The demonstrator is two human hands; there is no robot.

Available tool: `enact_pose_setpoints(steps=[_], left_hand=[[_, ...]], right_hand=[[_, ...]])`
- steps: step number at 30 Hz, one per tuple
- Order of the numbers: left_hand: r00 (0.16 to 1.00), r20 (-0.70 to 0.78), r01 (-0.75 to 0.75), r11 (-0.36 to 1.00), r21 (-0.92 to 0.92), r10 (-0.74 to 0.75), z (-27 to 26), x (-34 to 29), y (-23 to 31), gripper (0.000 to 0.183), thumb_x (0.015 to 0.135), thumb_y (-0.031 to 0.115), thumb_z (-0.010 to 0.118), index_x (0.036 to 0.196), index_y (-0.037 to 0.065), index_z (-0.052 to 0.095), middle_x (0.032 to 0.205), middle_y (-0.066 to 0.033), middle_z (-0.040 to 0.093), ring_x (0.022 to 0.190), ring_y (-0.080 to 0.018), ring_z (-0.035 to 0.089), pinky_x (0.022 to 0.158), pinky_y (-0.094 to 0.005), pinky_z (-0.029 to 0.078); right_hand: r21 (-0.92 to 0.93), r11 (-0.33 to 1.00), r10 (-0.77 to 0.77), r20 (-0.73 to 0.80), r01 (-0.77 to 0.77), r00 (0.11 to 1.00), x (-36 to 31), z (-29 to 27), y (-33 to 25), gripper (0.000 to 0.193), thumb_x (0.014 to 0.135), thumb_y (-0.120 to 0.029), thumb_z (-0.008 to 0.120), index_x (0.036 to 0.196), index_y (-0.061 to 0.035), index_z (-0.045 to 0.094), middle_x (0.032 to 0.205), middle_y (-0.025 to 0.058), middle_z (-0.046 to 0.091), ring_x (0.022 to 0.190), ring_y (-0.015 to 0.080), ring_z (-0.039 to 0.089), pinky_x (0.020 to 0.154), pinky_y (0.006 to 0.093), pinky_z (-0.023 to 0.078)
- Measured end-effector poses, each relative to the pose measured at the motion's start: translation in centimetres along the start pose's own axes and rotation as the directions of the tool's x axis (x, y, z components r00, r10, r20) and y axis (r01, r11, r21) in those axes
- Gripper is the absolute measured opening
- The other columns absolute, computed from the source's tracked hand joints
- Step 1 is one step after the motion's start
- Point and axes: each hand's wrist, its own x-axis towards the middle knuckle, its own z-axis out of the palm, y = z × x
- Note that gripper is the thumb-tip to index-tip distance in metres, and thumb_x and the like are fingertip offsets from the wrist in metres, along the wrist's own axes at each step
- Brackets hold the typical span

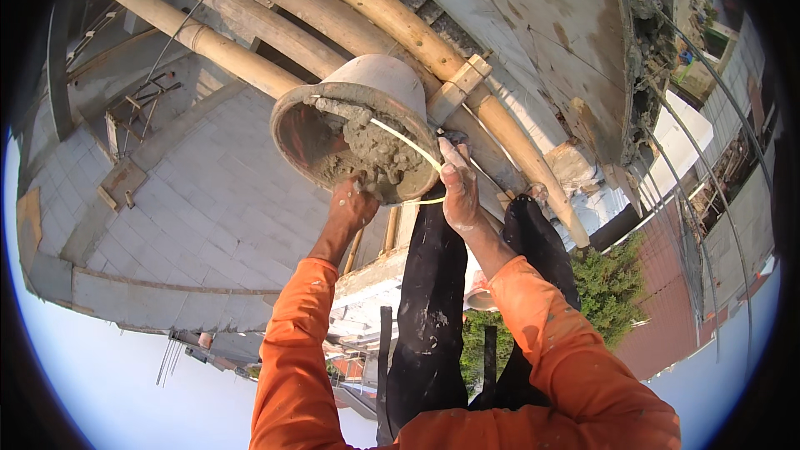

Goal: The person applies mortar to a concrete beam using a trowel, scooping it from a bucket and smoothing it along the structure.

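Note:
A dark bucket (379, 73), crusted with grey, lies tipped with its mouth toward me. Wet grey mortar (375, 143) sits in a lumpy heap inside it. My left hand (353, 200) reaches over the near rim, its fingers curled into the mortar and their tips hidden. At the bucket's right side my right hand (459, 185) grips the rim, fingers behind it and thumb in front. A pale, thin bail handle (404, 137) crosses the bucket's mouth and runs to my right hand. Mortar smears both hands.
Several bamboo poles (242, 25) run beneath and behind the bucket, with a wooden block (460, 87) across one. My legs (433, 308) stand close by. A grey block wall (200, 200) spans the left; metal rods (717, 158) cross the right. Green foliage (612, 292) shows below.

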Motion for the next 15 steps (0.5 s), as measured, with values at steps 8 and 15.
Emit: enact_pose_setpoints(steps=[8, 15], left_hand=[[0.999, -0.032, 0.022, 0.98, -0.197, -0.029, -1.6, -2.6, 2.2, 0.042, 0.075, 0.021, 0.06, 0.113, 0.002, 0.054, 0.104, -0.0222, 0.06, 0.097, -0.0359, 0.058, 0.083, -0.0399, 0.046], [0.993, -0.112, -0.005, 0.965, -0.264, -0.025, -2.4, -3.4, 3.4, 0.037, 0.071, 0.016, 0.061, 0.104, 0.001, 0.056, 0.086, -0.0187, 0.063, 0.077, -0.0325, 0.061, 0.071, -0.0376, 0.048]], right_hand=[[0.307, 0.935, 0.188, -0.004, -0.178, 0.982, 1.3, -0.7, 1.8, 0.068, 0.089, -0.049, 0.032, 0.12, 0.0093, 0.049, 0.112, 0.0231, 0.051, 0.109, 0.0317, 0.042, 0.097, 0.0377, 0.029], [0.606, 0.639, 0.495, 0.148, -0.474, 0.856, 5.1, -3.2, 1.7, 0.073, 0.085, -0.059, 0.04, 0.129, -0.0013, 0.043, 0.134, 0.0116, 0.042, 0.126, 0.0222, 0.033, 0.105, 0.0342, 0.021]])
